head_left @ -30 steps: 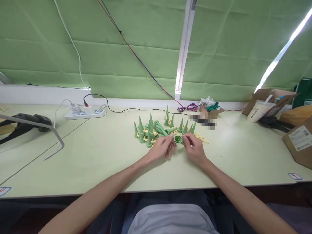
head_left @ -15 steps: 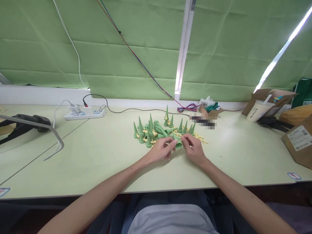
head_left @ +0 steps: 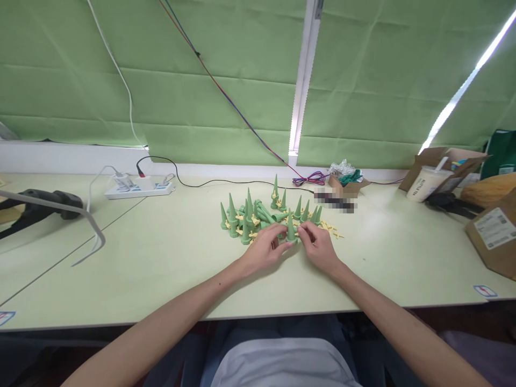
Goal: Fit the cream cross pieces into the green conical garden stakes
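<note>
A green cone-shaped watering spike [head_left: 291, 228] stands upright, point up, between my hands. My left hand [head_left: 266, 248] grips it near the base, thumb in front and fingers behind. From the other side, my right hand [head_left: 321, 246] is closed in a pinch at the spike's side, on a small yellow valve [head_left: 298, 230] mostly hidden by the fingertips. Behind my left hand is a group of green spikes [head_left: 245, 231], several upright with yellow valves on them and others lying in a heap. Loose yellow valves [head_left: 332, 230] lie scattered beyond my right hand.
A white power strip [head_left: 140, 187] with plugs and cables is at the back left, near a black tool-like object [head_left: 44, 204]. At the back stands a small open box [head_left: 349, 185]. To the right are a drink cup [head_left: 428, 183] and a cardboard box [head_left: 494, 234].
The spike has turned from tilted, with its open base toward me, to upright with the base down. My left hand has shifted its grip; my right hand stays at its side.
</note>
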`<action>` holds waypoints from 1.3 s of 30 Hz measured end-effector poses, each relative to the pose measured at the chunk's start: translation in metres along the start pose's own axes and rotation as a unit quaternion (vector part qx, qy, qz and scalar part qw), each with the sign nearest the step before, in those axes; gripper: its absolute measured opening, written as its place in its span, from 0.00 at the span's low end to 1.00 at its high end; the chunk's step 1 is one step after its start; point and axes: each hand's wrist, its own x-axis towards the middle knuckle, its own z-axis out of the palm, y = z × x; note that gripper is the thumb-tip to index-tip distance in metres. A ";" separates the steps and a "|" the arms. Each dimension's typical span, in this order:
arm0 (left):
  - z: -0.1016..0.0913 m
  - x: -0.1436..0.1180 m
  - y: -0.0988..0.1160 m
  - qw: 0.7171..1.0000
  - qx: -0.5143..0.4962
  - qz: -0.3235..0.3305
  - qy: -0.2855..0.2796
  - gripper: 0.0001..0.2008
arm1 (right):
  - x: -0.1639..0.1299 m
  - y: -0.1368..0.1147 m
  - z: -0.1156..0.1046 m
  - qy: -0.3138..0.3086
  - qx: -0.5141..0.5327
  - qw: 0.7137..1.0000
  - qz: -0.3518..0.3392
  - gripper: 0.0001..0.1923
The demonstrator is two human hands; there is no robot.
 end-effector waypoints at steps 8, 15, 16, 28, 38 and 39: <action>0.004 -0.001 -0.004 1.000 0.016 0.011 0.007 0.08 | 0.001 -0.003 0.002 -0.007 -0.001 1.000 0.017 0.13; 0.005 0.002 0.000 0.996 0.019 -0.022 0.085 0.10 | 0.001 -0.001 0.002 0.040 0.037 0.998 0.035 0.12; 0.004 0.003 0.001 0.996 0.007 -0.030 0.078 0.12 | 0.001 0.000 0.002 0.047 0.040 0.997 0.036 0.12; 0.000 0.003 0.008 0.974 -0.160 -0.154 -0.043 0.26 | 0.002 -0.005 -0.001 0.006 0.061 0.998 -0.002 0.11; 0.000 0.002 0.008 0.997 -0.029 -0.073 -0.006 0.19 | 0.001 -0.003 -0.002 0.010 0.044 0.999 -0.004 0.11; 0.001 0.002 0.007 0.998 -0.021 -0.064 0.000 0.18 | 0.001 -0.003 -0.002 0.010 0.043 0.999 -0.005 0.11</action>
